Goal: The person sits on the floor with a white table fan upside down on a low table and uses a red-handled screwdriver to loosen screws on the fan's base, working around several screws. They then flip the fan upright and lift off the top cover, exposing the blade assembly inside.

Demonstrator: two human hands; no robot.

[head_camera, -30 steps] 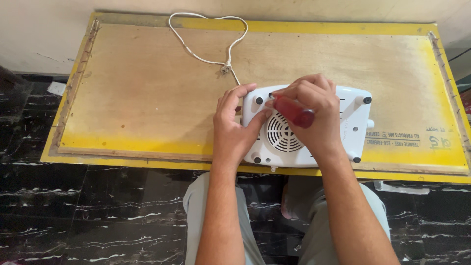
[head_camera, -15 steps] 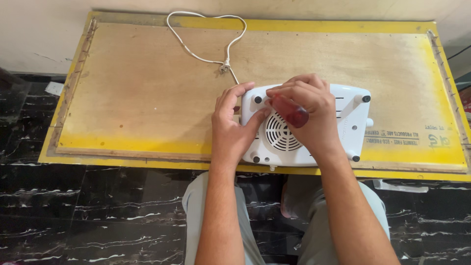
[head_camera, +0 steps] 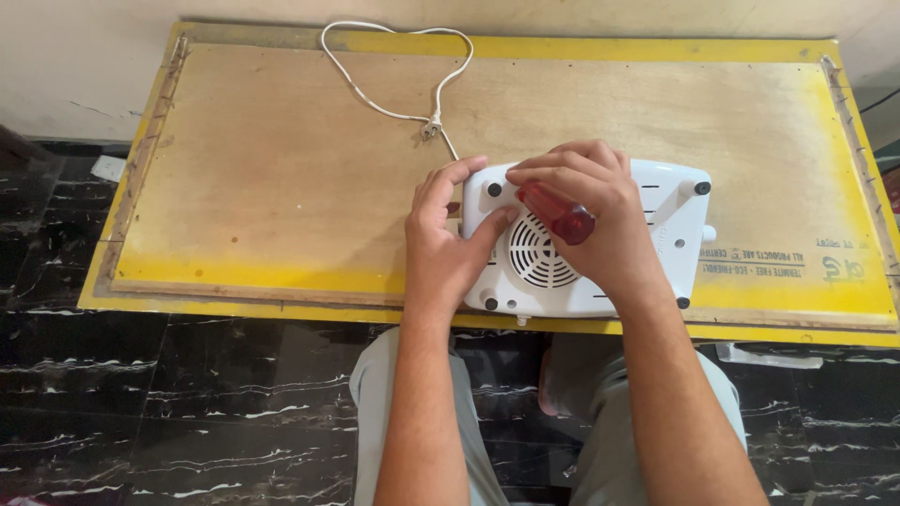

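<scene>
White plastic appliance [head_camera: 600, 245] lies underside-up at the near edge of the plywood worktop [head_camera: 281, 187]. My left hand [head_camera: 448, 245] braces its left end, fingers spread, gripping nothing. My right hand [head_camera: 591, 211] has its fingers wrapped around a red-handled screwdriver [head_camera: 558, 212]. White power cord [head_camera: 394, 84] loops behind.

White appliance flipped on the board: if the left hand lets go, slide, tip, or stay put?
The white appliance lies flat and wide on the wooden board, so tipping looks unlikely. Its dark feet point up and smooth plastic probably meets the wood, so it may slide; the left hand braces its edge. The right hand grips a red-handled screwdriver. The thin white cord looks floppy.
</scene>
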